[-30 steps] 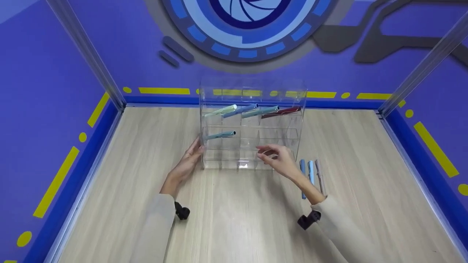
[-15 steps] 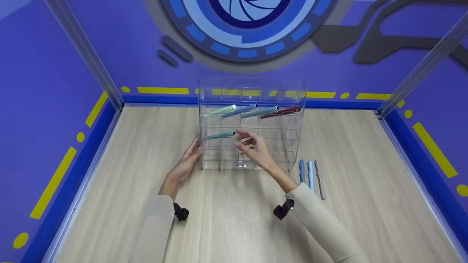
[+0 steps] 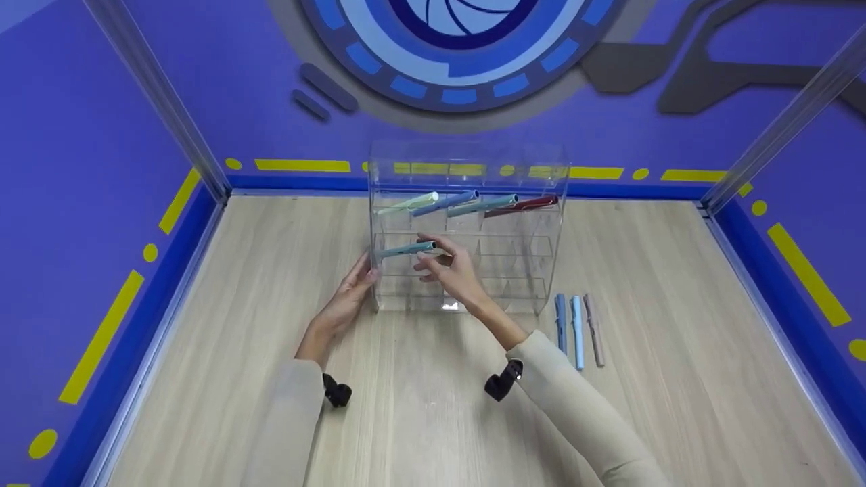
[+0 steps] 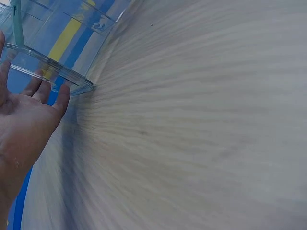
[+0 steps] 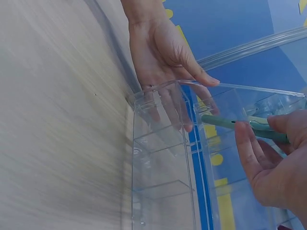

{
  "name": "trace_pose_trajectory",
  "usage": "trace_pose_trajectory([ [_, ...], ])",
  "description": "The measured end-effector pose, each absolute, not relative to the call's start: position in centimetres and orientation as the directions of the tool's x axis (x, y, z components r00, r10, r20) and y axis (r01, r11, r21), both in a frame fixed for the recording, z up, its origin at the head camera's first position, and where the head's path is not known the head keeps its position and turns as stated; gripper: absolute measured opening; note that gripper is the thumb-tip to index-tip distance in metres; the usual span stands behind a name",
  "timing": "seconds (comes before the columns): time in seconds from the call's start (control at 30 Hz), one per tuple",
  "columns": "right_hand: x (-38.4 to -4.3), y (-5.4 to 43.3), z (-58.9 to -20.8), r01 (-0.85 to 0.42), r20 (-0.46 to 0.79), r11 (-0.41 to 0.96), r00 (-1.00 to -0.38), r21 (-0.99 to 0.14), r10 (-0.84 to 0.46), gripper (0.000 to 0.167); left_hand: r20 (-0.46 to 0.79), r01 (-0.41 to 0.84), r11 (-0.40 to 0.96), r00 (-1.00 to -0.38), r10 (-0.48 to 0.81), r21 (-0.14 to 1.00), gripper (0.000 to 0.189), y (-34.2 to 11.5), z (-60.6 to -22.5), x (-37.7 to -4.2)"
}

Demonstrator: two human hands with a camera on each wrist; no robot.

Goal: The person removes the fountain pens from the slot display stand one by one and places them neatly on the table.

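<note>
A clear acrylic pen rack (image 3: 467,267) stands on the wooden table. My left hand (image 3: 348,294) rests against its left side, fingers extended along the panel and thumb by the front edge; the right wrist view shows these fingers through the clear plastic. A teal pen (image 3: 406,250) lies slanted in the left of the middle tier. My right hand (image 3: 454,274) is at its near end, with thumb and fingers curled round the pen from opposite sides. Close up in the right wrist view, the fingertips (image 5: 242,127) overlap the pen's barrel.
On the upper tier lie a pale green pen (image 3: 409,203), a blue pen (image 3: 446,203), another teal pen (image 3: 484,205) and a dark red pen (image 3: 521,206). Three loose pens, among them a light blue pen (image 3: 576,331), lie right of the rack. A blue wall (image 3: 284,142) stands behind.
My right hand has moved left across the front of the rack, from its right half to the teal pen in the middle tier. My left hand has stayed at the rack's side.
</note>
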State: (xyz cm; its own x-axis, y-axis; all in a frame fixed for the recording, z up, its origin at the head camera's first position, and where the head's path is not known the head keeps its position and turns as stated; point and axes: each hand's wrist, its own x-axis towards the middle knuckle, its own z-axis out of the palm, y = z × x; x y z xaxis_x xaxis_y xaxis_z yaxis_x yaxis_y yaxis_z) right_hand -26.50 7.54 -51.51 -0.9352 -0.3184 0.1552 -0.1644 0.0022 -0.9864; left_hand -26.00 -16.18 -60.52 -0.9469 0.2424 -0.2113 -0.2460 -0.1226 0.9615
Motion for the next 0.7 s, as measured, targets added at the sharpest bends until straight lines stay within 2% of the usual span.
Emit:
trace_pose_trajectory([
  [0.23,-26.3,7.1,-51.7,-0.101,0.101,-0.014,-0.954,-0.995,-0.283,0.035,-0.23,-0.267,-0.136,-0.943,0.239,0.954,0.067,-16.2,-60.3,-26.0],
  [0.7,-25.2,8.7,-50.5,-0.157,0.157,-0.013,-0.97,-0.988,-0.185,0.03,-0.203,-0.244,-0.133,-0.943,0.265,0.961,0.073,-16.3,-60.3,-25.9],
])
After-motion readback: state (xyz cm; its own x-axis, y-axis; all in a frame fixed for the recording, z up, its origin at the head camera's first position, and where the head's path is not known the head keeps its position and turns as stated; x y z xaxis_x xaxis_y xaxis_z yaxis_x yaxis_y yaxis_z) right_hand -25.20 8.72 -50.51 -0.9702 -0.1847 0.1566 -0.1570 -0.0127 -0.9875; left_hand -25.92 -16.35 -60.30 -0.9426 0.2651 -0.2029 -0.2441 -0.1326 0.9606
